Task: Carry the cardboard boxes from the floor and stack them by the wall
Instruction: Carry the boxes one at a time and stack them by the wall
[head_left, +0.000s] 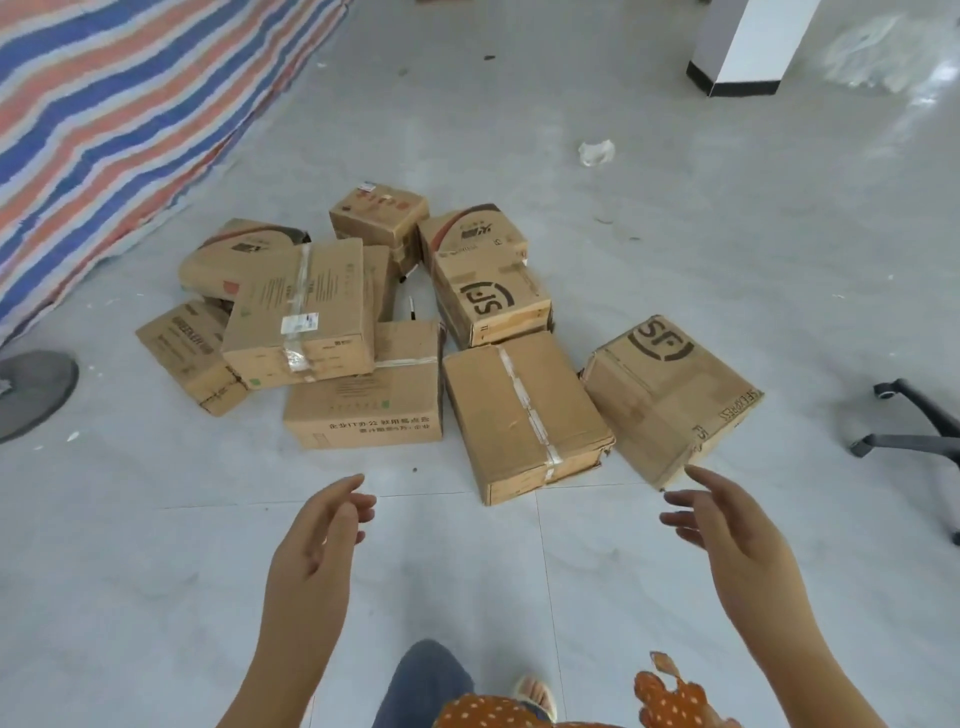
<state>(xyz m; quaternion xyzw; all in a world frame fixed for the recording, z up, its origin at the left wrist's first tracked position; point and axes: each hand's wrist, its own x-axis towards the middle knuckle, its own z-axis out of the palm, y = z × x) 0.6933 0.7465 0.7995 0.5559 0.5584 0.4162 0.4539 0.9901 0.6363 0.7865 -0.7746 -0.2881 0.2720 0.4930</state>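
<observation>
the cardboard boxes (363, 322) lie in a messy heap on the grey floor (156, 545) — some lean on others and hide parts below. the left hand (322, 535) and right hand (727, 519) reach out with loose fingers, each grip holding nothing. a striped sheet (104, 114) is cut off at the edge.

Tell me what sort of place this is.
Probably an office or storeroom being moved into or cleared. Taped shipping cartons lie heaped on a bare grey tiled floor, an office chair base stands at the right, and a striped tarpaulin covers something at the left.
</observation>
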